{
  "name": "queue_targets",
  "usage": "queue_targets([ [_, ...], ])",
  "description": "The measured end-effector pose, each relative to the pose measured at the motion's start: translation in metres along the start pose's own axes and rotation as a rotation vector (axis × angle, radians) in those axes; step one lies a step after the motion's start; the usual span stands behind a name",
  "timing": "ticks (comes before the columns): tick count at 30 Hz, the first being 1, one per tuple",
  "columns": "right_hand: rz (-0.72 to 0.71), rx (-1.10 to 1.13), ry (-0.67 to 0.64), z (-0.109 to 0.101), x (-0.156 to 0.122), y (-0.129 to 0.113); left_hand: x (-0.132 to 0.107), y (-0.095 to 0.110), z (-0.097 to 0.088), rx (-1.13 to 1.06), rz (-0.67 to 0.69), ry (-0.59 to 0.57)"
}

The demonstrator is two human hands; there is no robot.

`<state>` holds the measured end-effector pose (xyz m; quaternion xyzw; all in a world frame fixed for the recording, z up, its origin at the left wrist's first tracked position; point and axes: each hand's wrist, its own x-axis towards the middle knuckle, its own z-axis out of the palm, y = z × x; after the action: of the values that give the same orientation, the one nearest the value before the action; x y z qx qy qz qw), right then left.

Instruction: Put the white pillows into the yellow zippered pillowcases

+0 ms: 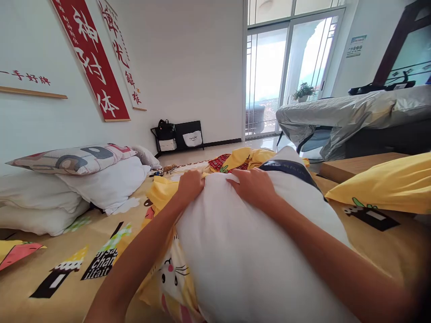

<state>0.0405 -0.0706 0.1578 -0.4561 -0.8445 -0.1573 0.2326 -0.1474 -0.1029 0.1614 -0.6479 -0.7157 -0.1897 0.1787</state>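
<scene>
A plump white pillow (232, 251) with a dark lettered band (286, 168) fills the middle of the head view. My left hand (191, 184) has its fingers curled over the far left edge of the pillow, beside yellow cloth. Over the far edge to the right, my right hand (254, 184) is closed on the white fabric, its thumb pointing left. Yellow printed fabric (175, 269) with an animal face, which looks like a pillowcase, lies along and partly under the pillow's left side. The fingertips of both hands are hidden behind the edge.
Stacked pillows (111, 184) lie at the left on the tan patterned sheet (134, 242). A yellow pillow (387, 188) lies at the right by a cardboard box (360, 166). Beyond are crumpled yellow cloth (251, 157), a plastic-covered table (336, 112) and a black rack (182, 134).
</scene>
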Motion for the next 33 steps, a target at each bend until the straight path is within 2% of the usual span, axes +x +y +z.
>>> queue_targets([
  [3,-0.076,-0.047,0.227,-0.040,0.007,-0.005,0.016,0.020,-0.040,-0.130,0.047,0.133],
  [5,-0.161,-0.072,0.395,-0.066,0.012,-0.008,0.021,0.034,-0.064,-0.352,0.134,0.333],
  [7,-0.232,-0.104,0.563,-0.083,0.014,-0.009,0.018,0.043,-0.077,-0.574,0.222,0.574],
  [9,-0.274,-0.144,0.710,-0.082,0.010,-0.007,0.010,0.046,-0.075,-0.657,0.271,0.748],
  [10,-0.287,-0.162,0.763,-0.074,0.006,-0.005,0.004,0.045,-0.066,-0.646,0.289,0.791],
  [12,-0.303,-0.176,0.802,-0.039,-0.005,0.000,-0.011,0.038,-0.035,-0.533,0.343,0.764],
  [14,-0.313,-0.158,0.743,0.011,-0.020,0.005,-0.027,0.030,0.009,-0.362,0.417,0.625],
  [16,-0.317,-0.130,0.598,0.061,-0.034,0.009,-0.044,0.023,0.054,-0.283,0.472,0.533],
  [18,-0.375,-0.133,0.544,0.095,-0.045,0.009,-0.058,0.019,0.086,-0.238,0.476,0.509],
  [19,-0.380,-0.116,0.536,0.102,-0.050,0.008,-0.064,0.018,0.096,-0.225,0.468,0.512],
  [21,-0.378,-0.058,0.528,0.096,-0.057,0.004,-0.072,0.018,0.101,-0.231,0.443,0.525],
  [24,-0.397,0.144,0.454,0.055,-0.059,0.003,-0.077,0.018,0.088,-0.300,0.431,0.503],
  [26,-0.391,0.357,0.393,0.025,-0.050,0.007,-0.081,0.019,0.077,-0.350,0.446,0.483],
  [28,-0.373,0.486,0.380,0.004,-0.036,0.012,-0.090,0.019,0.070,-0.380,0.463,0.478],
  [30,-0.401,0.457,0.347,-0.002,-0.021,0.015,-0.107,0.013,0.069,-0.410,0.482,0.476],
  [31,-0.442,0.420,0.288,0.000,-0.013,0.015,-0.118,0.006,0.072,-0.429,0.476,0.482],
  [33,-0.520,0.380,0.108,0.010,-0.002,0.016,-0.143,-0.019,0.080,-0.493,0.346,0.591],
])
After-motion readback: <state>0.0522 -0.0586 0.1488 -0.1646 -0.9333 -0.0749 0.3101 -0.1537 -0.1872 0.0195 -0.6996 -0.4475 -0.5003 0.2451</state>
